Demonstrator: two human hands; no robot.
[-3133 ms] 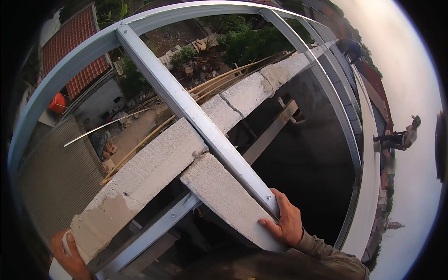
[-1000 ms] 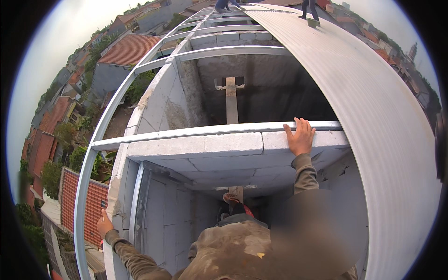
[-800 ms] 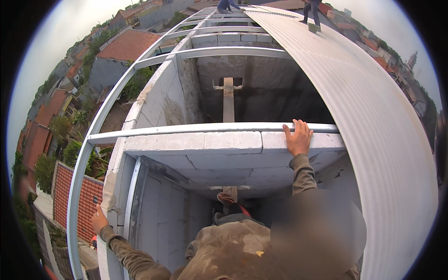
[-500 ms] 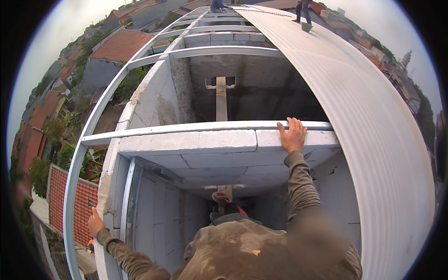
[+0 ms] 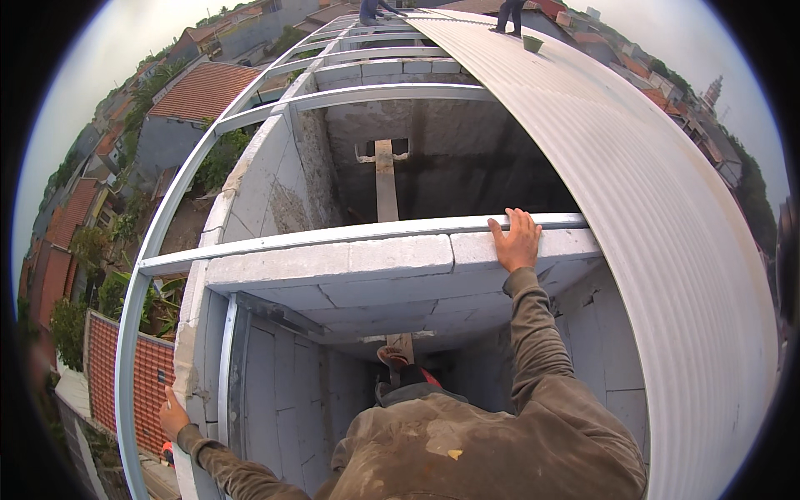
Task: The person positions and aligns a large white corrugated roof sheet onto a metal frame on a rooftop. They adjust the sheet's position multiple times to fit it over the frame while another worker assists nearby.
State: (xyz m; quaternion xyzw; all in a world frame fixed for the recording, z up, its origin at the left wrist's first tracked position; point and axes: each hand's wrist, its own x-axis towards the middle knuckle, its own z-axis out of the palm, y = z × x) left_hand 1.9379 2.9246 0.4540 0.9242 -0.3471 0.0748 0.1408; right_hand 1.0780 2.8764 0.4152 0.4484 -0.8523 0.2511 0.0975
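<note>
My right hand [image 5: 518, 239] lies over the cross wall of pale blocks [image 5: 400, 255], its fingers apart and stretched onto the silvery metal beam [image 5: 367, 234] along the top. At the left, my left hand [image 5: 173, 417] hooks over the outer edge of the left block wall [image 5: 190, 354]. One of its fingers points up along that edge; the others are mostly hidden. Beside that hand, farther out, runs a long metal rail [image 5: 127, 367], apart from it. Below me, between the walls, a foot in a sandal [image 5: 392, 357] stands at a narrow plank [image 5: 402, 343].
Corrugated pale roofing sheets [image 5: 600, 167] cover the right side. Deep openings lie between the walls; another plank [image 5: 385, 183] spans the farther one. At the far end are two people, one crouching [image 5: 372, 12], one standing [image 5: 510, 17] near a dark bucket [image 5: 532, 43]. Tiled roofs [image 5: 204, 90] lie below left.
The view has shifted slightly, so the far frame and sheets sit a little more to the left. Both my hands keep their places on the walls.
</note>
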